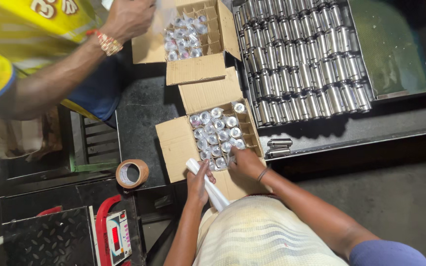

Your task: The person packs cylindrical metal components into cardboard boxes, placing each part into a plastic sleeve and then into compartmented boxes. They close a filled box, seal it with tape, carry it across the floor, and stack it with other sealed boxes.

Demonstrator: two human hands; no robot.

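Note:
My left hand (198,183) grips a white roll of plastic wrap (208,186) at the near edge of an open cardboard box (174,143). The box holds several plastic-wrapped metal cylinders (218,133) standing in rows. My right hand (245,162) rests at the box's near right corner, fingers down among the wrapped cylinders; what it grips is hidden. A light striped cloth (257,231) lies over my lap below the hands.
A second open box (195,34) of wrapped cylinders sits farther away, with another person's hand (126,17) over it. A tray of bare metal cylinders (301,59) fills the upper right. A brown tape roll (132,173) and a weighing scale (117,236) are at left.

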